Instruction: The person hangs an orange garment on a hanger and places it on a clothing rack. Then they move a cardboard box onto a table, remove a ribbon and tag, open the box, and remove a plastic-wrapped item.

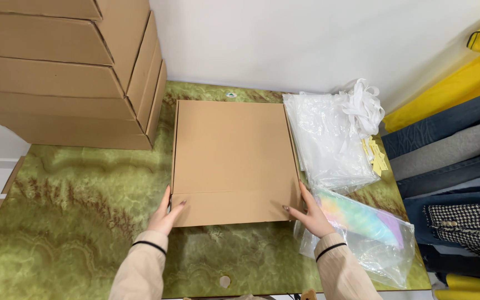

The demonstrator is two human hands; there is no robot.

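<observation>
A flat brown cardboard box (231, 155) lies closed in the middle of a green marbled table (68, 211). My left hand (165, 215) grips its near left corner, fingers on the front flap. My right hand (311, 212) holds the near right corner, thumb on top of the flap. Both hands wear beige sleeves with a black band at the wrist.
A tall stack of similar cardboard boxes (68, 66) fills the back left. Clear plastic bags (329, 139) with white ribbons (362, 103) lie right of the box, and a bagged rainbow-coloured item (368, 228) sits near my right hand. Folded clothes (456, 166) are piled at far right.
</observation>
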